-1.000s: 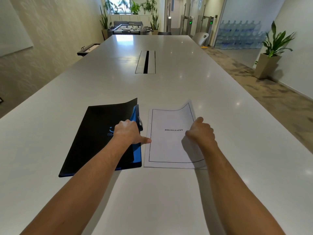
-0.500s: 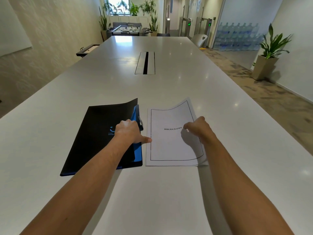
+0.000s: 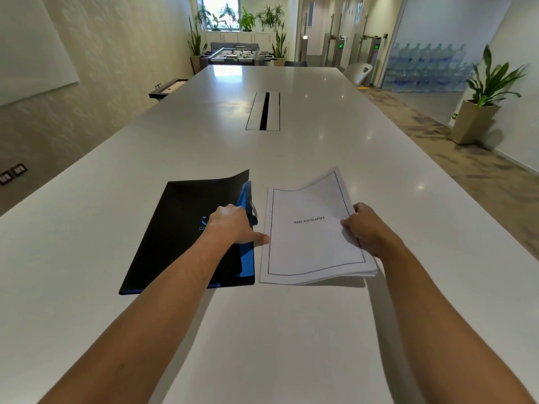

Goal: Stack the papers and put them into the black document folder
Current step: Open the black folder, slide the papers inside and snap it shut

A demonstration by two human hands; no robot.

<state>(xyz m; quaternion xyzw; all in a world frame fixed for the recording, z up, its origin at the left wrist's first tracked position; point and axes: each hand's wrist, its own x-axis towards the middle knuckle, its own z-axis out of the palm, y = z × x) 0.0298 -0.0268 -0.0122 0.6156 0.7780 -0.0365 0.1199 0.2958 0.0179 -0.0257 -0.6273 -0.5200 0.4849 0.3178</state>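
Observation:
A black document folder with a blue inner flap lies on the white table, its far right corner curled up. My left hand rests on the folder's right edge, thumb pointing at the papers. Just right of the folder lies a stack of white papers, the top sheet headed BIBLIOGRAPHY inside a black border. My right hand grips the stack's right edge and lifts that side off the table; the left edge stays down.
A cable slot is set into the table's middle, further away. The table's right edge borders carpet, with a potted plant by the wall. A white chair stands at the far right corner.
My right hand moved from on top of the sheet to the stack's right edge and raised that side. The left hand stayed on the folder.

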